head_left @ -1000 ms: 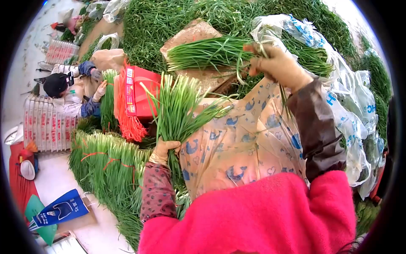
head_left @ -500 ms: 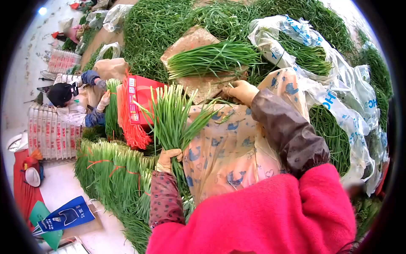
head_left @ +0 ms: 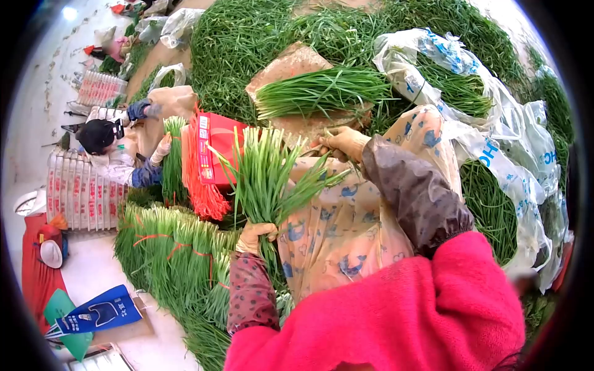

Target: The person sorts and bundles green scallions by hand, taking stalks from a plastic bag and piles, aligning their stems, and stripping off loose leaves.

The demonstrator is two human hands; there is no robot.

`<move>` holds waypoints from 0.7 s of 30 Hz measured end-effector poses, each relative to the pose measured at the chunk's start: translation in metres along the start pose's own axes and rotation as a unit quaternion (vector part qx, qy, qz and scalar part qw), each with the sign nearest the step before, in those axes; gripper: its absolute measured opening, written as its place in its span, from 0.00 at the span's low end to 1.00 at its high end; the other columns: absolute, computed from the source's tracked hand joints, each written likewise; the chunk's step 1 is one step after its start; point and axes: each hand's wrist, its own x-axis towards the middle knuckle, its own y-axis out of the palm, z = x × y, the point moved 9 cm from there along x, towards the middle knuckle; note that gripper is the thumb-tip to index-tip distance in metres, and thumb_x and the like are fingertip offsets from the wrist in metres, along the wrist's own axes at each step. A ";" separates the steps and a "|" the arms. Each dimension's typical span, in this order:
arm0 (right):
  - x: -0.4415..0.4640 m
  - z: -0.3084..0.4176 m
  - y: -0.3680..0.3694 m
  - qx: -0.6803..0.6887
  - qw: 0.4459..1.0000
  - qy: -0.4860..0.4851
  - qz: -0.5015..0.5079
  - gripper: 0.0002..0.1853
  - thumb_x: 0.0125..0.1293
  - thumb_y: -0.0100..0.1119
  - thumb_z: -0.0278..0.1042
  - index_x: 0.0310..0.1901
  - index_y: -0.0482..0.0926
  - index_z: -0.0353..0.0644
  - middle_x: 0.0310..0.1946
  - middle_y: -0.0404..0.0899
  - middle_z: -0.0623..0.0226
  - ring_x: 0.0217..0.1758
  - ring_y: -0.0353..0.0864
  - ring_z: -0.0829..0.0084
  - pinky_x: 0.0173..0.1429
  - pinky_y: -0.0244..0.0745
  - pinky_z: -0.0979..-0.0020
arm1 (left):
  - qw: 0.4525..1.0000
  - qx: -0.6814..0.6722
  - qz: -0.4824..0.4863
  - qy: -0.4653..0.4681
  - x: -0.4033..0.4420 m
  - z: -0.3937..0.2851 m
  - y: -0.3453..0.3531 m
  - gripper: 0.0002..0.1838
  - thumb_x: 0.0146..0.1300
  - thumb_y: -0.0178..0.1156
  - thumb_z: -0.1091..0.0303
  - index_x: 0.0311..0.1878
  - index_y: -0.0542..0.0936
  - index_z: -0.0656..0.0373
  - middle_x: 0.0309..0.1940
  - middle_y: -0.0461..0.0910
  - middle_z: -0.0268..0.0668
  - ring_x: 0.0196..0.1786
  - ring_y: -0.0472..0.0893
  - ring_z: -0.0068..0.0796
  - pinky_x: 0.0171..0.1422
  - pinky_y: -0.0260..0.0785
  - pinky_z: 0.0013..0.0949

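My left hand (head_left: pixel 256 237), in a pale glove, is wrapped round the lower part of a bunch of green stalks (head_left: pixel 263 179) whose pale ends fan upward. My right hand (head_left: pixel 348 143), also gloved, is closed near the bunch's right side, at the edge of the brown board (head_left: pixel 294 65); what its fingers pinch is too small to name. A loose pile of green stalks (head_left: pixel 322 91) lies across that board, above my right hand. Beside the bunch on the left stands a red box (head_left: pixel 219 145) with red ties (head_left: pixel 207 198) hanging from it. A patterned apron (head_left: pixel 340 229) covers my lap.
Tied bundles (head_left: pixel 167 241) stand at the lower left. A co-worker (head_left: pixel 111 145) handles another bundle (head_left: pixel 174 161) beyond the red box. Plastic bags (head_left: pixel 495 154) of greens lie on the right, and heaped greens (head_left: pixel 235 49) spread behind. Stacked white crates (head_left: pixel 86 191) stand at the left.
My right hand has come down from the pile on the board to the board's near edge, its fingers now closed. My left hand still grips the bunch. The view has shifted slightly.
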 end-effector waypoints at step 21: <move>-0.052 0.053 0.018 -0.495 0.858 -0.031 -0.134 0.15 0.69 0.50 0.42 0.51 0.78 0.45 0.44 0.82 0.60 0.42 0.82 0.67 0.46 0.79 0.65 | 0.982 -0.173 -0.016 0.073 -0.008 -0.020 -0.001 0.15 0.59 0.61 0.63 0.43 0.77 0.66 0.19 0.71 0.33 0.22 0.67 0.26 0.29 0.59 0.31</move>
